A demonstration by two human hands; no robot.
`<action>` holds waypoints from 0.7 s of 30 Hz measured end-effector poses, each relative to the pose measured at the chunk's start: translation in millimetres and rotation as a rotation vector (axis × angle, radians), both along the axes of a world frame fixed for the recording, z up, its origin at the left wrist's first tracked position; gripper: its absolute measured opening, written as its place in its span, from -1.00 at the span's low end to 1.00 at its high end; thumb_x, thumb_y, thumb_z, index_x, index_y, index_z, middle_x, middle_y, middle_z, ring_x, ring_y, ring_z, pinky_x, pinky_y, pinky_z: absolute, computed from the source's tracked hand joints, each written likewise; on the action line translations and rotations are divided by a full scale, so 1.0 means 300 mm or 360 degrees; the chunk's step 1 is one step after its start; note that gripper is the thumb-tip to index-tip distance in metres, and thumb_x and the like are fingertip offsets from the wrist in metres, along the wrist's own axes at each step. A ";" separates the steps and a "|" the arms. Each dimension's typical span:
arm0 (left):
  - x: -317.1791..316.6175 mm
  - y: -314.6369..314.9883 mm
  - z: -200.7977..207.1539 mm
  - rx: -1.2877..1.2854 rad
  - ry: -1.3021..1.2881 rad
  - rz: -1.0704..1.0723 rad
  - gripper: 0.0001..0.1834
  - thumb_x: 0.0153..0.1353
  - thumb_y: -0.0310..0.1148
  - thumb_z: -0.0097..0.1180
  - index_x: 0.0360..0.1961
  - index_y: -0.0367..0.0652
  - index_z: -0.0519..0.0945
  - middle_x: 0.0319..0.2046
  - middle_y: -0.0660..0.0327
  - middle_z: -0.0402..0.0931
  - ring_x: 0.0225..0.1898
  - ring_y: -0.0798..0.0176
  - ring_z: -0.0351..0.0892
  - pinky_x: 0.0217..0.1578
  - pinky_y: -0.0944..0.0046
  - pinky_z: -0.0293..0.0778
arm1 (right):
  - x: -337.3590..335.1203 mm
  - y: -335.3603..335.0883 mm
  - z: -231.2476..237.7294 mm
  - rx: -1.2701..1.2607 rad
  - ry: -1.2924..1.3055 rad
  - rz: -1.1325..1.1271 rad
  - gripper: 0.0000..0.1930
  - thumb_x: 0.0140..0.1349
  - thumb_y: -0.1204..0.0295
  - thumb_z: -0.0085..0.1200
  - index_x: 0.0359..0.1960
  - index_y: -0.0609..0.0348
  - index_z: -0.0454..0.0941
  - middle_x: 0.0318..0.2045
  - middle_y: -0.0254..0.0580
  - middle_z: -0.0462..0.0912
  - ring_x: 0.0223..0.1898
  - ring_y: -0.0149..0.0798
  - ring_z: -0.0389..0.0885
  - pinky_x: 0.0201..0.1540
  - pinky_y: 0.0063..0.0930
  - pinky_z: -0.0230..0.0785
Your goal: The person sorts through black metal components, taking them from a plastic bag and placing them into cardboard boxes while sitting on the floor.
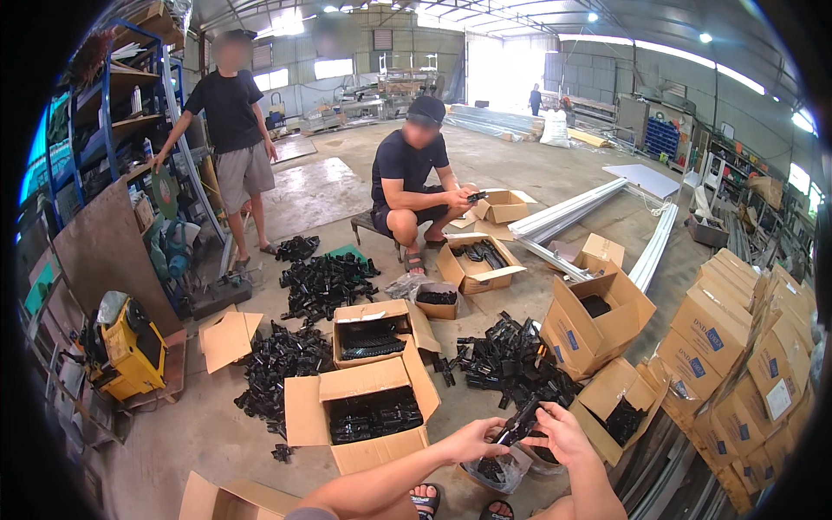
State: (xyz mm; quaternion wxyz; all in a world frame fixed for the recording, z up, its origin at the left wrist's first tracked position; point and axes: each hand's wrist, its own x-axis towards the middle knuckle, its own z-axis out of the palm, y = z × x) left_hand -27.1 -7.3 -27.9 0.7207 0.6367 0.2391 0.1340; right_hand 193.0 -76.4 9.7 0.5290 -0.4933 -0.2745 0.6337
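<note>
Between my hands is a black elongated part [518,425], held tilted above the containers near my feet; its exact kind is too small to tell. My left hand [471,442] grips its lower end, fingers closed round it. The upper end is pinched by my right hand [563,435]. Just beneath, a clear plastic bag [496,475] holds more small black parts. Beyond my hands lies a loose heap of similar black parts [503,357]. To the left stands an open cardboard box [305,414] filled with black parts; on the right, another open box [598,400] has some inside.
A crouching co-worker [414,169] handles a small black piece among open boxes. Another person [232,121] stands by the blue shelving [121,104]. More black heaps [325,282] cover the floor at left. Stacked cartons [706,334] line the right, near white metal profiles [572,217].
</note>
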 end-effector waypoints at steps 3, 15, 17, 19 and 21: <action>-0.002 0.005 -0.024 0.0006 -0.0060 -0.0067 -0.37 0.24 -0.52 0.28 0.31 -0.31 0.32 0.08 0.17 0.56 0.07 0.37 0.50 0.19 0.30 0.40 | -0.006 -0.002 -0.008 0.0015 -0.0142 0.0018 -0.76 0.46 0.36 0.02 0.07 0.14 0.43 -0.10 -0.20 0.63 -0.11 -0.23 0.68 -0.21 -0.17 0.70; 0.004 -0.003 -0.035 0.0118 -0.0072 -0.0169 -0.38 0.20 -0.50 0.34 0.26 -0.37 0.38 0.12 0.08 0.53 0.11 0.29 0.52 0.21 0.24 0.43 | -0.034 -0.018 -0.030 0.0193 -0.0363 -0.0186 -0.61 0.32 0.38 0.25 0.08 0.33 0.49 -0.22 -0.22 0.67 -0.27 -0.44 0.62 -0.23 -0.53 0.50; 0.006 -0.008 -0.019 0.0217 -0.0018 -0.0148 -0.36 0.18 -0.48 0.36 0.26 -0.38 0.38 0.10 0.06 0.55 0.09 0.28 0.54 0.18 0.24 0.46 | -0.031 -0.016 -0.035 0.0198 -0.0442 -0.0181 -0.60 0.30 0.39 0.27 0.08 0.35 0.49 -0.23 -0.22 0.67 -0.28 -0.46 0.61 -0.25 -0.55 0.49; 0.010 -0.008 0.005 0.0341 0.0087 -0.0120 -0.34 0.17 -0.46 0.38 0.26 -0.38 0.38 0.08 0.04 0.57 0.07 0.28 0.56 0.15 0.23 0.50 | -0.027 -0.015 -0.037 0.0215 -0.0515 -0.0184 -0.60 0.29 0.39 0.28 0.08 0.36 0.49 -0.23 -0.23 0.67 -0.29 -0.47 0.60 -0.26 -0.57 0.46; 0.009 -0.007 0.022 0.0519 0.0202 -0.0091 -0.26 0.16 -0.46 0.39 0.32 -0.32 0.31 0.05 0.05 0.60 0.04 0.29 0.58 0.11 0.25 0.52 | -0.034 -0.013 -0.035 0.0253 -0.0575 -0.0186 -0.59 0.28 0.40 0.28 0.08 0.36 0.49 -0.25 -0.23 0.67 -0.31 -0.49 0.59 -0.28 -0.60 0.44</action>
